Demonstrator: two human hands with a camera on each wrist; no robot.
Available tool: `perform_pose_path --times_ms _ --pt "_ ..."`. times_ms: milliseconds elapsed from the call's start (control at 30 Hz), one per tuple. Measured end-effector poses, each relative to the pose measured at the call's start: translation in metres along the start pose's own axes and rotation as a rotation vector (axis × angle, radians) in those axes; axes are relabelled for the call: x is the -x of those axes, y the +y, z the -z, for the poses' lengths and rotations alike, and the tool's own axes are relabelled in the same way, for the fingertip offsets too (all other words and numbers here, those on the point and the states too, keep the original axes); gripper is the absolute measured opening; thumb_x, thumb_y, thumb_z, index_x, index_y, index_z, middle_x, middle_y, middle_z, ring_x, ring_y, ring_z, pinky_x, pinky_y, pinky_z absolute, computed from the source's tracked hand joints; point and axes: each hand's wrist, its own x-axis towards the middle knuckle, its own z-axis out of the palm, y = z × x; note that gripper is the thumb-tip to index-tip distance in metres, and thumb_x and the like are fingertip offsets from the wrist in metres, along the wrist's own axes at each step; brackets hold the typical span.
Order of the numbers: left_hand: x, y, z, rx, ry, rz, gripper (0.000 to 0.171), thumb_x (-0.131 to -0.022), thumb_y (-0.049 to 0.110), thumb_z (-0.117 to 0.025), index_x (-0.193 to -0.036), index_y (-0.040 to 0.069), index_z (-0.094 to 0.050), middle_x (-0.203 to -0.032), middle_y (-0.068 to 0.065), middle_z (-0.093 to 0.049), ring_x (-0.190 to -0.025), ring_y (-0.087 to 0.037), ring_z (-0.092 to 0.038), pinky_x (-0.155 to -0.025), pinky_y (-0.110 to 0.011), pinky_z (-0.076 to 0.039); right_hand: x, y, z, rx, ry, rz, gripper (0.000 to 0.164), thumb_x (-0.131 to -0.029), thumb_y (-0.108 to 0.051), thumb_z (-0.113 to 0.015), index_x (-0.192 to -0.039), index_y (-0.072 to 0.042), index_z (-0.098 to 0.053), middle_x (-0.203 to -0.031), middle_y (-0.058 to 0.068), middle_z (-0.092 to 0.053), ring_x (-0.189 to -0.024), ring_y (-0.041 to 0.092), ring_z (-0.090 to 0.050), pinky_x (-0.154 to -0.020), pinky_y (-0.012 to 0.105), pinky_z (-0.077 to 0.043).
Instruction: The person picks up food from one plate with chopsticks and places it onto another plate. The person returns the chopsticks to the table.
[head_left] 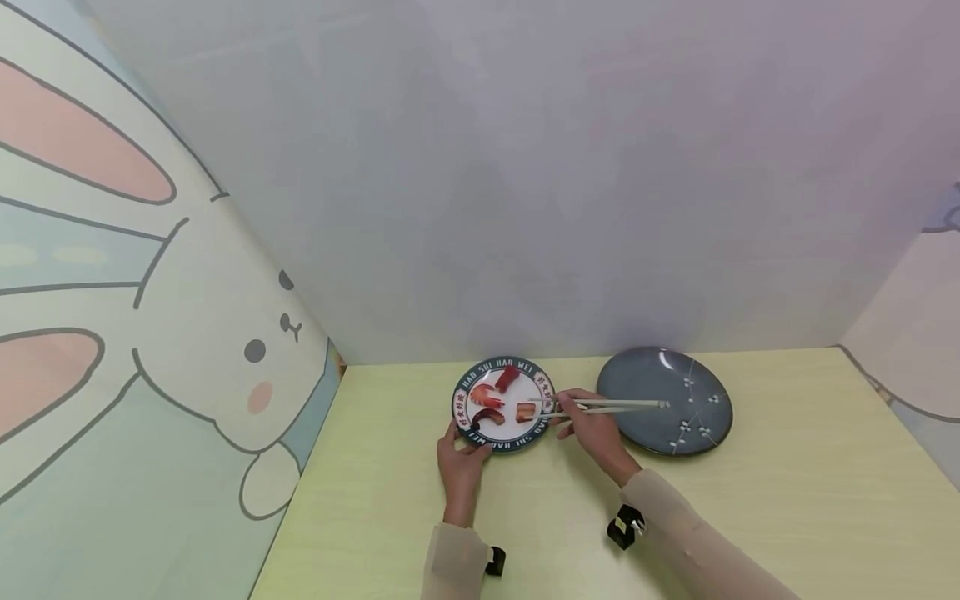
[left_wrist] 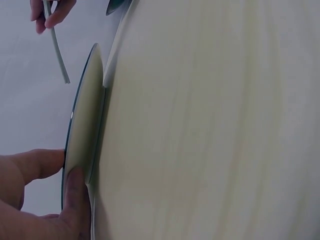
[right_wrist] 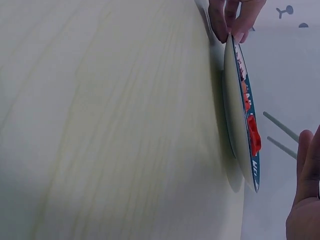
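My left hand (head_left: 459, 468) grips the near left rim of a round white plate (head_left: 517, 444) with a dark green lettered border. In the left wrist view, fingers and thumb pinch the plate's edge (left_wrist: 85, 125). On it lie a shrimp (head_left: 483, 397), a red slab-like food piece (head_left: 507, 378), a dark-tipped curled piece (head_left: 491, 417) and an orange-and-pale piece (head_left: 525, 412). My right hand (head_left: 598, 435) holds a pair of pale chopsticks (head_left: 622, 403) over the plate's right side. Their tips point left, one overlapping the orange-and-pale piece. Spread tips of the chopsticks (right_wrist: 281, 125) show in the right wrist view.
A larger dark blue-grey oval plate (head_left: 637, 392) with a white blossom pattern stands right of the white one, partly behind the chopsticks. Both are on a pale wooden table (head_left: 375, 467) against a grey wall (head_left: 510, 208). A rabbit drawing (head_left: 202, 333) covers the left wall.
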Motion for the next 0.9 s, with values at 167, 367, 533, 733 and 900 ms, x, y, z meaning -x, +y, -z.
perform_pose_path --times_ms 167,367,533,733,900 --pt "0.0 0.0 0.0 0.0 0.005 -0.002 0.082 -0.081 -0.014 -0.079 -0.154 -0.008 -0.045 -0.134 -0.026 -0.052 -0.09 -0.025 -0.068 -0.073 -0.028 -0.06 -0.004 0.002 0.0 -0.013 -0.005 -0.014 0.031 -0.109 -0.014 -0.06 -0.12 0.013 -0.069 -0.103 0.032 -0.072 -0.083 0.035 -0.077 -0.064 0.034 -0.063" --pt "-0.001 0.001 -0.001 -0.003 0.013 -0.006 0.081 -0.08 -0.015 -0.079 -0.154 -0.008 -0.046 -0.134 -0.026 -0.052 -0.09 -0.025 -0.068 -0.073 -0.028 -0.06 -0.007 0.007 0.001 -0.02 -0.017 -0.028 0.032 -0.109 -0.015 -0.059 -0.123 0.012 -0.067 -0.107 0.033 -0.071 -0.081 0.029 -0.077 -0.065 0.035 -0.064" --pt "-0.001 0.0 -0.002 0.004 0.02 -0.013 0.082 -0.079 -0.015 -0.08 -0.154 -0.009 -0.046 -0.132 -0.026 -0.052 -0.089 -0.026 -0.067 -0.07 -0.025 -0.057 -0.01 0.009 0.002 0.001 -0.033 -0.041 0.032 -0.11 -0.013 -0.057 -0.125 0.013 -0.067 -0.109 0.034 -0.071 -0.076 0.024 -0.076 -0.065 0.034 -0.064" --pt "0.0 0.0 -0.002 0.005 0.022 -0.016 0.082 -0.079 -0.014 -0.08 -0.153 -0.009 -0.046 -0.131 -0.025 -0.053 -0.088 -0.025 -0.066 -0.068 -0.022 -0.056 -0.013 0.011 0.001 0.037 -0.039 -0.072 0.031 -0.11 -0.014 -0.057 -0.124 0.01 -0.069 -0.101 0.028 -0.074 -0.074 0.02 -0.075 -0.066 0.034 -0.064" --pt "0.0 -0.001 -0.002 -0.002 0.028 -0.011 0.082 -0.079 -0.014 -0.08 -0.153 -0.008 -0.047 -0.132 -0.025 -0.053 -0.087 -0.024 -0.064 -0.067 -0.021 -0.054 -0.016 0.012 0.001 0.05 -0.047 -0.09 0.031 -0.11 -0.016 -0.057 -0.124 0.008 -0.07 -0.097 0.024 -0.077 -0.076 0.022 -0.075 -0.067 0.033 -0.064"
